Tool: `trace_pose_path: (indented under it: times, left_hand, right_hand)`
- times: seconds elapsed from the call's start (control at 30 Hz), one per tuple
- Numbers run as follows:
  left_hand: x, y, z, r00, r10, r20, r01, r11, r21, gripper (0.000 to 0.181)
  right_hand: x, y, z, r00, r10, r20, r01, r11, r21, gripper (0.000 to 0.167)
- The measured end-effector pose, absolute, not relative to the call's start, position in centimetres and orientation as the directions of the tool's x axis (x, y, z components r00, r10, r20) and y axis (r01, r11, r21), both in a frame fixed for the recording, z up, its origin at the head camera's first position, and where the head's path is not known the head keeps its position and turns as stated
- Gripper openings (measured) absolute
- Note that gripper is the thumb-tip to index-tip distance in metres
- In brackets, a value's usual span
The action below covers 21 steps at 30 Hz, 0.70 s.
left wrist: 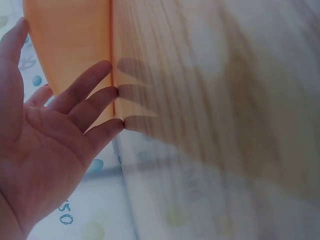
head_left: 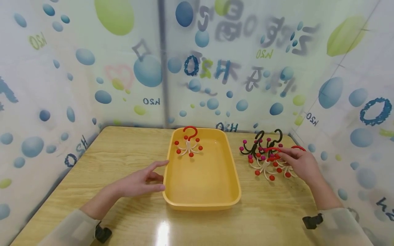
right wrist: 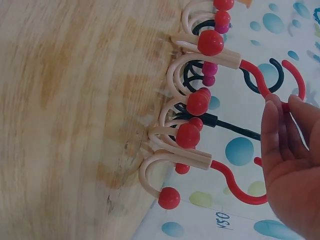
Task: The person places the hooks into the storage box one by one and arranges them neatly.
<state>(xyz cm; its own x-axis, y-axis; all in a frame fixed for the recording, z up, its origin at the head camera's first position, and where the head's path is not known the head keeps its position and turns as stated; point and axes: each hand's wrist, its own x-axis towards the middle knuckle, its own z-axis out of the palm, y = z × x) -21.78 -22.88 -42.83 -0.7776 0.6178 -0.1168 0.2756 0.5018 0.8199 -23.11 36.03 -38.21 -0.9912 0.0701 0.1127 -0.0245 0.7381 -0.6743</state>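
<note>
A yellow tray (head_left: 203,184) stands on the table, and a white multi-arm hanger (head_left: 188,147) with red ball tips and a red hook lies inside it. My left hand (head_left: 144,179) is at the tray's left side, fingers spread, fingertips at its wall; the left wrist view shows the palm (left wrist: 42,145). To the right of the tray, my right hand (head_left: 303,162) pinches the red hook (right wrist: 257,75) of a similar white hanger (head_left: 265,167). Another red-hooked hanger (right wrist: 187,157) stands beside it, partly behind the hand in the head view.
Black hangers (head_left: 253,148) with pink ball tips stand just behind the white ones, partly hidden. The wooden table (head_left: 132,147) meets a patterned curtain-like wall (head_left: 129,99) at the back and sides.
</note>
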Motion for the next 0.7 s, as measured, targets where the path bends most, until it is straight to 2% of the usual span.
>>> trace_pose_path:
  times: [0.23, 0.7]
  left_hand:
    - [-21.9, -22.9, -42.9, -0.767, 0.63, -0.12, 0.275, 0.492, 0.826, 0.085]
    - [-22.0, -22.9, -43.1, -0.773, 0.622, -0.126, 0.272, 0.504, 0.82, 0.075]
  right_hand:
    - [-23.2, 36.0, -38.5, -0.993, 0.082, 0.081, 0.006, 0.737, -0.676, 0.052]
    - [-21.8, 34.7, -36.2, -0.97, 0.088, 0.226, -0.09, 0.733, -0.674, 0.048]
